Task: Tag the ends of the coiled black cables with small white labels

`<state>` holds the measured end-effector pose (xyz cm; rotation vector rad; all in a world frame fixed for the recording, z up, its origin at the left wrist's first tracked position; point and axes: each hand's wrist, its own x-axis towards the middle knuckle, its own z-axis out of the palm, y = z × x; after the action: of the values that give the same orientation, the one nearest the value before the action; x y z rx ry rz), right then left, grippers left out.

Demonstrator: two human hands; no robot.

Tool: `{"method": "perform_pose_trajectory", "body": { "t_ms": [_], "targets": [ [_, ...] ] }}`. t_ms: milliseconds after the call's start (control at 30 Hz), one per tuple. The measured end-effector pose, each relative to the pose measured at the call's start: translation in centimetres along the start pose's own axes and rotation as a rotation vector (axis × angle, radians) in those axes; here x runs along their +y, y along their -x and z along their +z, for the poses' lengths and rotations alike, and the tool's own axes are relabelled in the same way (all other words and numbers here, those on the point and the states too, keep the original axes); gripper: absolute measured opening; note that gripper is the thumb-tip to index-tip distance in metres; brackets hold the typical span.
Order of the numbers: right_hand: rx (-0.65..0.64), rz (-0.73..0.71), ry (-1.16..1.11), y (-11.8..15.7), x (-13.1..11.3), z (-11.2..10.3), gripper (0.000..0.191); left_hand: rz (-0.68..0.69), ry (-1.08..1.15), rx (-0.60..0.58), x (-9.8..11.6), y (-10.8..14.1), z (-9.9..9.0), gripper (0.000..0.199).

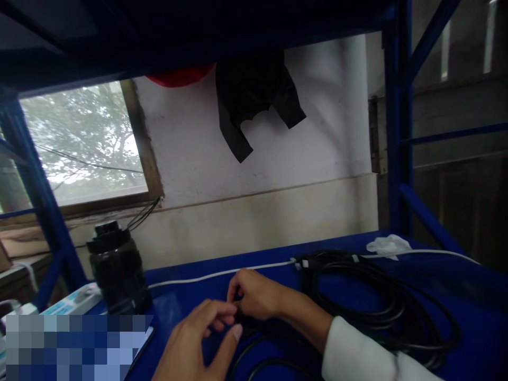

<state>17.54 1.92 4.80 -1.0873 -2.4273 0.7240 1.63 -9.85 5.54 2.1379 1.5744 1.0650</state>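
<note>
My right hand (pixel 257 296), in a white sleeve (pixel 357 349), is closed with its fingers bent down round a dark piece of black cable, mostly hidden by the fingers. Just left of it is my left hand (pixel 198 338), its thumb and curled fingers apart, the fingertips close to the right hand and the cable. Loops of black cable (pixel 273 362) run below both hands on the blue shelf surface (pixel 178 304). To the right lies a larger coil of black cable (pixel 357 312) with pale tags near its top.
At left stand a dark bottle (pixel 119 270) and a white power strip (pixel 81 299); a pixelated patch covers the lower left corner. A white cord (pixel 206 276) runs along the back, past a crumpled plastic bag (pixel 389 245). Blue posts (pixel 399 132) frame the shelf; dark clothing (pixel 254 90) hangs behind.
</note>
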Motion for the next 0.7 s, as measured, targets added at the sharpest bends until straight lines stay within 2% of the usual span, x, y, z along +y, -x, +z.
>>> {"method": "perform_pose_trajectory", "body": {
  "t_ms": [100, 200, 333, 400, 533, 700],
  "targets": [
    [-0.001, -0.013, -0.047, 0.0, 0.2, -0.1, 0.016, -0.001, -0.062, 0.028, -1.6, -1.9, 0.2, 0.017],
    [-0.011, 0.06, -0.134, 0.0, -0.3, -0.3, 0.016, -0.038, -0.105, 0.054, -2.7, -3.4, -0.2, 0.022],
    [-0.051, 0.123, -0.148, 0.0, -1.1, -0.4, 0.013, -0.067, -0.129, -0.105, -3.7, -4.0, -0.6, 0.025],
    [-0.05, 0.084, -0.123, 0.2, -1.0, -0.3, 0.011, -0.077, -0.115, -0.15, -4.0, -3.9, -0.5, 0.026],
    [0.01, -0.03, -0.115, 0.8, -0.3, -0.1, 0.007, -0.049, -0.061, -0.151, -4.4, -3.8, -0.3, 0.028],
    [0.113, -0.12, -0.284, 1.7, 0.1, -0.3, 0.004, -0.009, 0.134, -0.138, -4.4, -4.1, -0.6, 0.032]
  ]
}}
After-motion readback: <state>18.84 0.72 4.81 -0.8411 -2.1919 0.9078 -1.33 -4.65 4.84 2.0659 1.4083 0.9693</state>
